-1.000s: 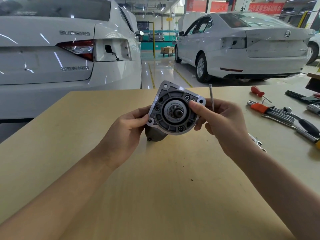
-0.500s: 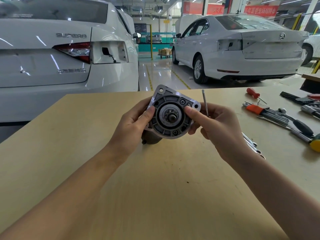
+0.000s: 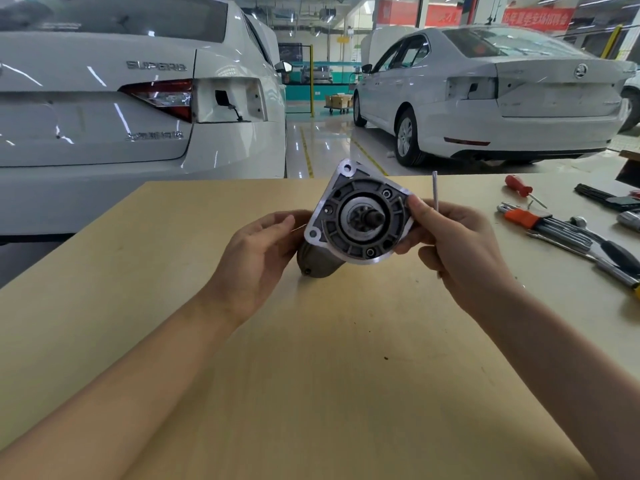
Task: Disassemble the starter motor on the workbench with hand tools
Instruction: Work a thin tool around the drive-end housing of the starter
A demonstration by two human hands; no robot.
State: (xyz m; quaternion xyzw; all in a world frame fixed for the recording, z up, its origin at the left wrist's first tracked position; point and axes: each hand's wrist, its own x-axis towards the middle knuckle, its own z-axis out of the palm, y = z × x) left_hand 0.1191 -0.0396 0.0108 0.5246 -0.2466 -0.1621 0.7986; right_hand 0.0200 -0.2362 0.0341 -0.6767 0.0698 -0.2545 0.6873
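Note:
The starter motor [image 3: 360, 223] is tilted up over the tan workbench [image 3: 311, 375], its round flanged nose and pinion facing me. My right hand [image 3: 460, 251] grips the flange's right edge, thumb on the front face. A thin metal rod [image 3: 435, 190] sticks up out of the same hand. To the left of the motor is my left hand [image 3: 259, 254], its thumb lifted clear of the flange. Its fingers lie relaxed by the grey motor body, and I cannot tell whether they touch it.
Tools lie at the right of the bench: a red-handled screwdriver [image 3: 517, 186], a key set in an orange holder [image 3: 528, 218], long wrenches and a black-handled tool [image 3: 620, 254], and black items [image 3: 609, 199]. Two white cars stand beyond the bench's far edge.
My left thumb has come off the flange's face and the hand has drawn back to the left. The motor has tipped so its nose points more to the right.

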